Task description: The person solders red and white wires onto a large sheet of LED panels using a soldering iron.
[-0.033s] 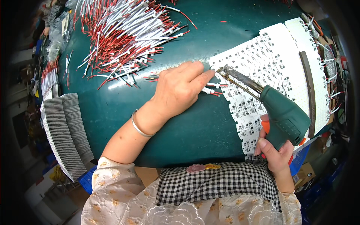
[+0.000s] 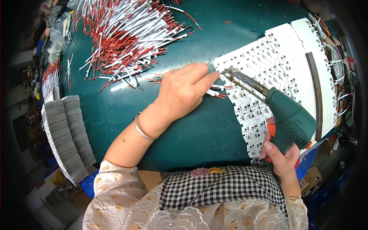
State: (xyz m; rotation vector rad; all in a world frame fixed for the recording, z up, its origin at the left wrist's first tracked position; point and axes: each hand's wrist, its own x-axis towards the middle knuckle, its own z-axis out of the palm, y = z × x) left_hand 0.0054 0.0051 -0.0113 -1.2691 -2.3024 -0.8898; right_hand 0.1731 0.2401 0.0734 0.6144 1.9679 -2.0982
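My left hand point(image 2: 186, 88) is closed, thumb and forefinger pinched at the left edge of the white circuit board panels point(image 2: 255, 73). Several short red-and-white wires point(image 2: 217, 92) stick out from under it on both sides; exactly how they sit in the palm is hidden. In my right hand point(image 2: 281, 157) is a green soldering gun point(image 2: 293, 119) with an orange trigger, held by its handle. Its dark, crusted tip points left over the panels, close beside my left fingertips. Small black parts dot the panels in rows.
A large heap of red-and-white wires point(image 2: 130, 36) lies at the back left of the green table point(image 2: 199, 134). Stacked grey ribbed strips point(image 2: 69, 134) stand at the left edge. A dark bar point(image 2: 315, 92) rests across the panels at the right, with wires along the edge beyond.
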